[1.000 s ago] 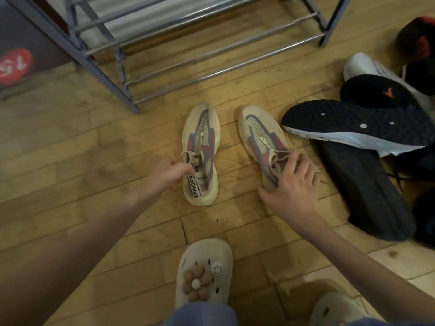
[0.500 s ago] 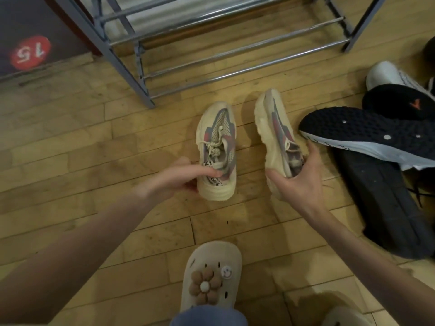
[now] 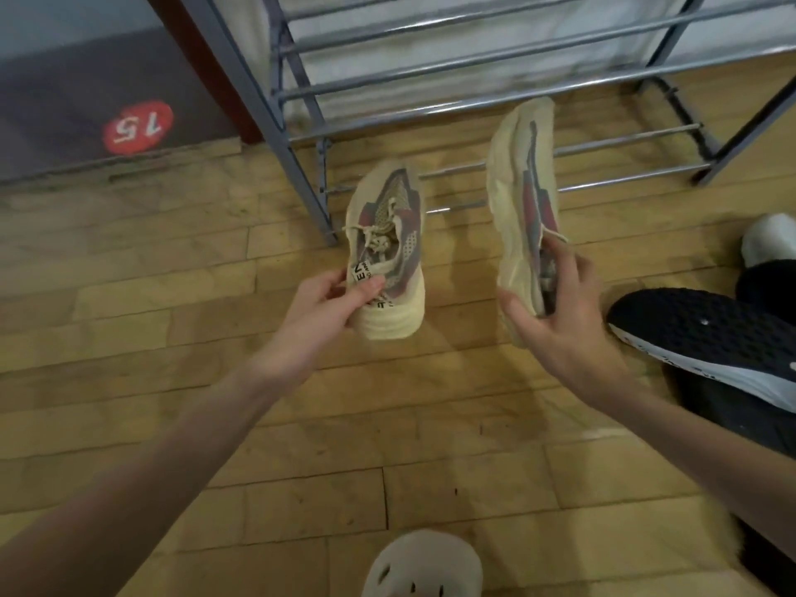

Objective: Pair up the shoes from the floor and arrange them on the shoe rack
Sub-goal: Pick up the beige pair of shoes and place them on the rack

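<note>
Looking down from head height, a person holds one cream sneaker in each hand above a wooden floor point(image 3: 172, 295), in front of a grey metal shoe rack point(image 3: 275, 122).

The left hand point(image 3: 327, 301) pinches the left sneaker point(image 3: 387, 252) at the heel end, thumb and fingers closed on the collar near a printed pull tab. That sneaker sits upright with its laces showing and its toe pointing away toward the rack. Gripping at the heel likely lets the toe lead onto the bars.

The right hand point(image 3: 560, 321) clasps the right sneaker point(image 3: 523, 196) at its heel and opening, fingers curled inside the collar and thumb under the sole. This shoe is rolled onto its side, pale sole facing left toward the other shoe, toe also aimed at the rack. It appears to need turning upright before it can sit level.

Both shoes extend forward from the grip, well ahead of the fingers, with their toes overlapping the lowest rack bars in view; whether either touches a bar cannot be told. The two are near each other but apart, matching in cream, red and grey, so they read as a pair.

At the right edge lie a black sneaker with a white sole point(image 3: 710, 338) and a white shoe point(image 3: 771, 239), seemingly not yet sorted. A pale clog point(image 3: 424, 566) shows at the bottom edge, and a red round sticker marked 15 point(image 3: 138, 128) sits on a dark surface at upper left.
</note>
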Available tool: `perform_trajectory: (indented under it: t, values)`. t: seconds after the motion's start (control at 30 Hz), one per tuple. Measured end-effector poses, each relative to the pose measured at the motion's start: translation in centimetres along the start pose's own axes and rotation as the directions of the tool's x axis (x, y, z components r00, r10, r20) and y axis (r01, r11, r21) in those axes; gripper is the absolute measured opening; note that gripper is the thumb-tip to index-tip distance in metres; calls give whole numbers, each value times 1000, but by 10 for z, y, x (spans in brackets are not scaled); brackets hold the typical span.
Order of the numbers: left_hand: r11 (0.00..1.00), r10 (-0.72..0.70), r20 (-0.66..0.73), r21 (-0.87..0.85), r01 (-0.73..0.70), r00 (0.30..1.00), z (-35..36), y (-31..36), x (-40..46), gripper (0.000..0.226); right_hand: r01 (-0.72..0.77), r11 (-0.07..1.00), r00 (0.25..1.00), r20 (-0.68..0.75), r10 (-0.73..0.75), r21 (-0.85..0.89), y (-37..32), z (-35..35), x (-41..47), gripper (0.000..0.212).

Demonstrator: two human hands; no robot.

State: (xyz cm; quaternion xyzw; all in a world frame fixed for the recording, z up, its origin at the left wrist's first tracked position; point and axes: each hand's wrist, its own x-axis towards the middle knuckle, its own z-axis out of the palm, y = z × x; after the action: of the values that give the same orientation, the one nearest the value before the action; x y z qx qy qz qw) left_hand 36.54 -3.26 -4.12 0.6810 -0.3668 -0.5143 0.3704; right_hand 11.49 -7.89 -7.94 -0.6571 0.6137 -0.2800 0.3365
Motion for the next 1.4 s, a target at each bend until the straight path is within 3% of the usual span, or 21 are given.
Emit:
perform_trajectory:
  t: [0.23, 0.4, 0.63, 0.8, 0.9, 0.97, 1.03, 1.13, 1.27, 1.4]
  values:
    - [988, 73, -110, -126, -87, 991, -8, 8, 81, 40, 5, 992, 1000, 1, -5, -129, 11, 21, -6, 76]
    - [983, 33, -180, -173, -64, 983, 4, 11, 119, 43, 8, 971, 1000, -8, -10, -241, -6, 31, 20, 79]
    - [986, -5, -233, -166, -35, 972, 8, 20, 150, 46, 80, 936, 997, 26, -75, -344, -47, 27, 109, 72]
    - [995, -5, -291, -99, -25, 957, 12, 11, 150, 56, 38, 932, 999, 4, -39, -360, -67, 59, 142, 59]
    - [997, 45, -285, -54, -63, 958, 14, 3, 143, 87, 34, 927, 999, 6, -35, -374, -69, 73, 148, 54]
    - [992, 117, -278, 88, -95, 953, 13, 0, 143, 106, 45, 916, 999, 6, -46, -398, -66, 77, 149, 54]
    - [989, 130, -301, 114, -99, 945, 13, -1, 143, 89, 52, 910, 998, 2, -56, -412, -63, 78, 149, 56]
    - [995, 47, -349, -70, -76, 936, 15, 1, 138, 63, 54, 911, 998, -5, -62, -409, -61, 78, 148, 57]
    - [960, 49, -404, -234, -156, 913, 16, 2, 130, 54, 65, 918, 997, -13, -77, -390, -60, 75, 150, 57]
    - [943, 101, -424, -246, -222, 900, 20, 6, 127, 56, 62, 928, 996, -42, -83, -367, -58, 73, 153, 59]
